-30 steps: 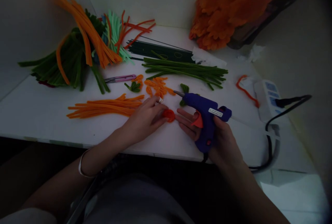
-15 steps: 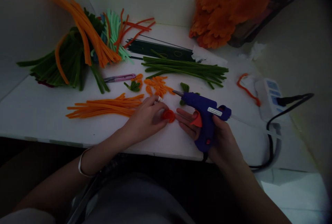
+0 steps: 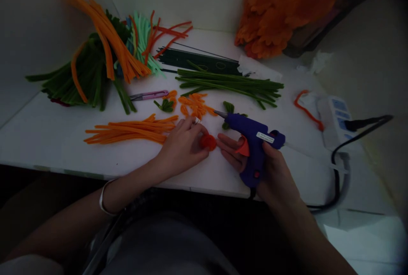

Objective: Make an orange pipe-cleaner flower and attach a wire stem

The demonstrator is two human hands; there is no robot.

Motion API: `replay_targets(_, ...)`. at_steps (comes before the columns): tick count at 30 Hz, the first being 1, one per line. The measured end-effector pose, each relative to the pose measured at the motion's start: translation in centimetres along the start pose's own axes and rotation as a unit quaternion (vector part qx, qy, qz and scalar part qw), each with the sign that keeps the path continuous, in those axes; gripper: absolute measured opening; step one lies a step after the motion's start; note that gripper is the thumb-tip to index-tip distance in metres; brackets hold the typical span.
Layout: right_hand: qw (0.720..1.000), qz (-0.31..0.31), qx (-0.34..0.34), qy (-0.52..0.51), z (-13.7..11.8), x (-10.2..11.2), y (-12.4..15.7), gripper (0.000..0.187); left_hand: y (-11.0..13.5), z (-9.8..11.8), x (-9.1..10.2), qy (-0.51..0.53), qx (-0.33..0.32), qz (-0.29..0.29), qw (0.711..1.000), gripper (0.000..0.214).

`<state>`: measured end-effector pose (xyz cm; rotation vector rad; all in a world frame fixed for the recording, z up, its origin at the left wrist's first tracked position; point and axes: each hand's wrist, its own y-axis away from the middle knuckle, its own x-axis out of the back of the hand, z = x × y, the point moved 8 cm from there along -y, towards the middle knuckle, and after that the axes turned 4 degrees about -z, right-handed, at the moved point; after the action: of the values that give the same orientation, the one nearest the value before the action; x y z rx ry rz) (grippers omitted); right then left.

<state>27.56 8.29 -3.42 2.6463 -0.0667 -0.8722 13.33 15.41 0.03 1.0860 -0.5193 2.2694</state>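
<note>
Between the thumb and fingers of my left hand [image 3: 183,145] is a small red-orange coil of pipe cleaner [image 3: 208,142]. My right hand [image 3: 274,173] grips a blue glue gun [image 3: 250,132] with an orange trigger, its nozzle pointing left above the table. The fingertips of my right hand reach past the trigger, close to the coil; whether they touch it I cannot tell. Just beyond my hands lie looped orange pipe-cleaner pieces [image 3: 195,104] and small green looped pieces [image 3: 165,105]. Left of my left hand is a bundle of orange pipe cleaners [image 3: 127,131].
Pink-handled snips [image 3: 153,95] lie behind the orange bundle. Green pipe cleaners [image 3: 229,83] and dark wire stems [image 3: 197,60] lie further back. A large green bundle [image 3: 79,75] stands left, orange flowers [image 3: 270,15] back right. A power strip [image 3: 334,117] with a black cable sits right.
The whole view has shifted slightly. Both hands keep nearly the same pose, with the coil still in my left hand and the glue gun in my right.
</note>
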Motion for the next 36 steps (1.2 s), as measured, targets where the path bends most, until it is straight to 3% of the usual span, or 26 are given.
replay_targets(5, 1.000, 0.007, 0.021, -0.001, -0.5, 0.1, 0.3, 0.035, 0.0, 0.0, 0.0, 0.004, 0.008, -0.008, 1.000, 0.023)
replay_targets(10, 0.993, 0.052, 0.105, 0.025, -3.1, 1.1, 1.8, 0.033, 0.0, 0.0, -0.1, 0.004, 0.015, -0.014, 1.000, 0.022)
replay_targets(15, 0.967, 0.143, 0.196, 0.073, -7.4, 2.8, 4.1, 0.039, 0.0, 0.0, -0.1, -0.003, 0.017, -0.013, 1.000, 0.023)
replay_targets(19, 0.944, 0.217, 0.220, 0.115, -9.7, 4.9, 5.2, 0.046, -0.1, 0.0, -0.1, -0.003, 0.021, -0.014, 1.000, 0.023)
replay_targets(25, 0.938, 0.265, 0.190, 0.117, -9.1, 7.7, 5.0, 0.052, -0.2, -0.1, 0.0, 0.012, 0.021, -0.017, 1.000, 0.024)
replay_targets(32, 0.940, 0.254, 0.191, 0.123, -8.7, 7.7, 5.3, 0.049, 0.1, -0.6, 1.4, 0.078, 0.016, -0.033, 0.996, 0.026)
replay_targets(36, 0.937, 0.254, 0.195, 0.135, -8.6, 7.9, 5.2, 0.048, 1.0, -0.4, 2.3, 0.058, -0.029, -0.069, 0.996, 0.022)
